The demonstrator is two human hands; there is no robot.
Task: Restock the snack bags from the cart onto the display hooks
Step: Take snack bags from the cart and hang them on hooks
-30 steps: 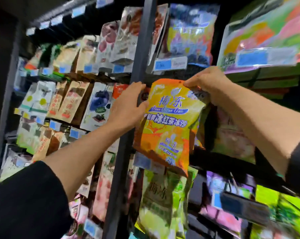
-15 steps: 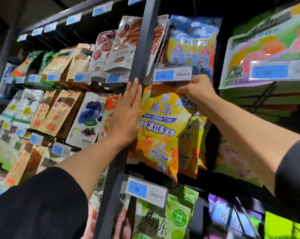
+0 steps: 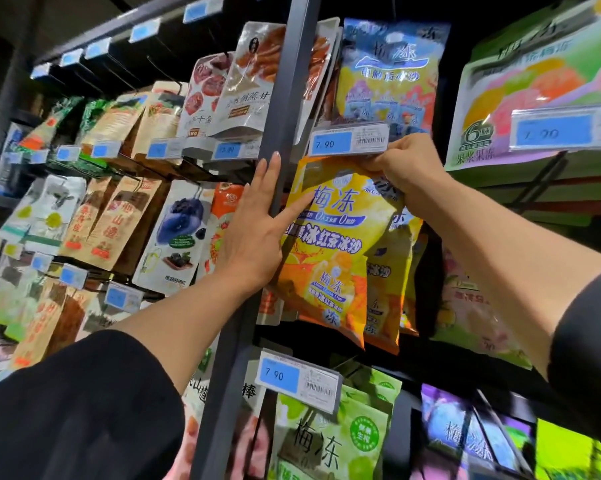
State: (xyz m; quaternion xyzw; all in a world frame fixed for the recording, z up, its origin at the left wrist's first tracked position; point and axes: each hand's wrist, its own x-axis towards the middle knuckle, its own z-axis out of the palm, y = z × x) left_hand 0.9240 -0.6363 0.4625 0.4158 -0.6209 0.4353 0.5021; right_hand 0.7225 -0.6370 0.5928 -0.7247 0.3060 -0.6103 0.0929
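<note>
Racks (image 3: 285, 109) of hanging snack packs fill the view, split by a dark upright post. Yellow-orange snack bag (image 3: 330, 244), glossy with blue lettering, hangs under a 7.90 price tag (image 3: 347, 142), in front of matching bags. Right hand (image 3: 404, 168) pinches its top corner; left hand (image 3: 257, 233) lies flat, fingers straight, against post and bag.

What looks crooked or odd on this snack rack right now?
Only the front yellow-orange bag: it hangs tilted, its top right corner bunched in the right hand, while the left hand rests flat against it and the rack post. Nothing looks torn or spilled.
</note>
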